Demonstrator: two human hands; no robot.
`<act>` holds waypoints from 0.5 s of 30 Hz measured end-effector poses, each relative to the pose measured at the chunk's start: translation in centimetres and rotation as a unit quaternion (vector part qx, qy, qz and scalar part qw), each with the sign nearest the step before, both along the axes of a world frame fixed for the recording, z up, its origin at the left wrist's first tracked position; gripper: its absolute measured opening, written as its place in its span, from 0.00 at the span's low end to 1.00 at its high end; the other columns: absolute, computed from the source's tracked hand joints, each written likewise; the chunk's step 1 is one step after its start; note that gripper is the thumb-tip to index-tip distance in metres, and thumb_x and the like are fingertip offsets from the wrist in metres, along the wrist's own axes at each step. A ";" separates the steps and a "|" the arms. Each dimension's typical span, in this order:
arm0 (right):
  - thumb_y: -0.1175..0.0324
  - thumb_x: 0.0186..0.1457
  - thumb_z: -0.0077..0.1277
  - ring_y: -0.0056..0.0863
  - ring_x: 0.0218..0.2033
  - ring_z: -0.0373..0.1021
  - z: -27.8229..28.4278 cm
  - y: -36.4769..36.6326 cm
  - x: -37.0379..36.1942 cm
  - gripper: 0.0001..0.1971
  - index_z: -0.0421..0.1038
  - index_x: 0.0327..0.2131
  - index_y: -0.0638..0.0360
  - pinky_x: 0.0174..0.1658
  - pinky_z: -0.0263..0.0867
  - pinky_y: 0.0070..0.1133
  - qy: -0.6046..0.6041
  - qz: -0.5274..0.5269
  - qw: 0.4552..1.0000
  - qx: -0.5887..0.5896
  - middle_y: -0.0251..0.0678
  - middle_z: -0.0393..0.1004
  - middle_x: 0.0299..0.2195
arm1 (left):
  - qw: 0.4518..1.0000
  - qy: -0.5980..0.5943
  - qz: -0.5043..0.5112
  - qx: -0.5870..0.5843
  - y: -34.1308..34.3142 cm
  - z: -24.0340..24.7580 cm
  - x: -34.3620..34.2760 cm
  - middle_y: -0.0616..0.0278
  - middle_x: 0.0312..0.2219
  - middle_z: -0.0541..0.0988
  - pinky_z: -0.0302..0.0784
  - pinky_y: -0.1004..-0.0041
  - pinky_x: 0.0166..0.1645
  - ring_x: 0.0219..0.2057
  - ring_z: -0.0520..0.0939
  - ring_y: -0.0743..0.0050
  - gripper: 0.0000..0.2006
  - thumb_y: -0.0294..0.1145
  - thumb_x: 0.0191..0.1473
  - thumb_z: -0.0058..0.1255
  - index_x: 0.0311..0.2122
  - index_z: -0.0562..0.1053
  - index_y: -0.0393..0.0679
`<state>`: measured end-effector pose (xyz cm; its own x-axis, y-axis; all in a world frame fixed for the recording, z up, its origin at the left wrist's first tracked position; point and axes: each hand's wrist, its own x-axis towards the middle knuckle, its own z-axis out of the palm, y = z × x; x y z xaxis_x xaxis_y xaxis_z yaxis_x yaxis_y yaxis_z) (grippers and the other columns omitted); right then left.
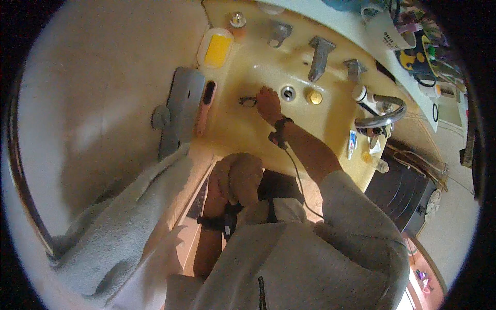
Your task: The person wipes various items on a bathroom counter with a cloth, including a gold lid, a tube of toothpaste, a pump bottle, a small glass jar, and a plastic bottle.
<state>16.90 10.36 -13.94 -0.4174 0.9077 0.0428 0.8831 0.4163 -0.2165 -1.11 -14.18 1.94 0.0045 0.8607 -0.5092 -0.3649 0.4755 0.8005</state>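
Inside the yellow sink (305, 126), my right hand (268, 106) is at the basin floor, left of the round drain (288, 93). Its fingers are closed at one end of what looks like a pair of dark-rimmed eyeglasses (248, 102); the fingertips are partly hidden. A small round yellow piece (314, 97) lies right of the drain. My left hand (218, 181) is low in front of my body, below the sink's front edge. It appears closed around a rounded brownish bundle (245, 175) whose kind I cannot make out.
A yellow sponge-like block (218, 50) sits in a dish, above a pink hairbrush (206, 103). Metal fittings (320, 57) line the back, and a curved faucet (382, 116) stands right. A grey towel (119, 232) hangs left. A mug (387, 33) stands far right.
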 end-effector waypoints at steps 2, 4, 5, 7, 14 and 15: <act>0.71 0.49 0.51 0.39 0.42 0.67 0.0 0.4 0.6 0.06 0.75 0.30 0.58 0.44 0.64 0.33 -0.018 0.000 1.000 -0.008 0.41 0.69 0.36 | 0.999 -0.033 0.012 -0.004 0.1 0.2 0.4 0.55 0.55 0.71 0.66 0.67 0.61 0.56 0.72 0.65 0.28 0.50 0.65 0.37 0.58 0.64 0.37; 0.69 0.50 0.50 0.39 0.42 0.66 0.8 0.8 0.7 0.06 0.75 0.31 0.58 0.45 0.63 0.32 -0.035 -0.002 0.999 -0.015 0.42 0.69 0.37 | 0.998 -0.064 0.028 -0.002 0.9 0.1 0.1 0.55 0.55 0.71 0.66 0.67 0.62 0.56 0.72 0.65 0.28 0.50 0.65 0.36 0.58 0.64 0.36; 0.70 0.50 0.50 0.39 0.41 0.66 1.7 0.2 0.8 0.06 0.75 0.30 0.58 0.44 0.63 0.32 -0.023 0.000 0.999 -0.034 0.41 0.69 0.36 | 0.995 -0.087 0.038 -0.009 0.7 0.4 0.6 0.55 0.55 0.71 0.66 0.67 0.62 0.56 0.72 0.65 0.28 0.51 0.65 0.36 0.59 0.64 0.36; 0.70 0.50 0.51 0.38 0.39 0.67 3.8 -0.1 0.4 0.05 0.75 0.29 0.58 0.43 0.63 0.31 -0.009 0.005 0.999 -0.042 0.41 0.70 0.35 | 0.990 -0.128 0.063 -0.001 1.7 0.6 0.2 0.54 0.55 0.71 0.66 0.67 0.62 0.56 0.72 0.65 0.28 0.51 0.65 0.36 0.59 0.64 0.36; 0.73 0.46 0.54 0.43 0.39 0.70 17.6 -0.1 0.2 0.07 0.73 0.32 0.60 0.43 0.68 0.34 0.294 -0.008 0.956 -0.017 0.42 0.73 0.38 | 0.988 -0.143 0.012 0.052 9.3 5.7 1.6 0.54 0.56 0.69 0.65 0.66 0.62 0.57 0.70 0.66 0.31 0.53 0.64 0.37 0.60 0.63 0.35; 0.74 0.47 0.53 0.43 0.38 0.71 21.3 -0.1 0.3 0.08 0.73 0.34 0.61 0.42 0.68 0.34 0.319 -0.011 0.947 -0.037 0.44 0.73 0.38 | 0.988 -0.143 0.016 0.052 9.5 5.7 1.7 0.54 0.56 0.69 0.65 0.66 0.62 0.57 0.70 0.66 0.31 0.53 0.64 0.37 0.60 0.63 0.35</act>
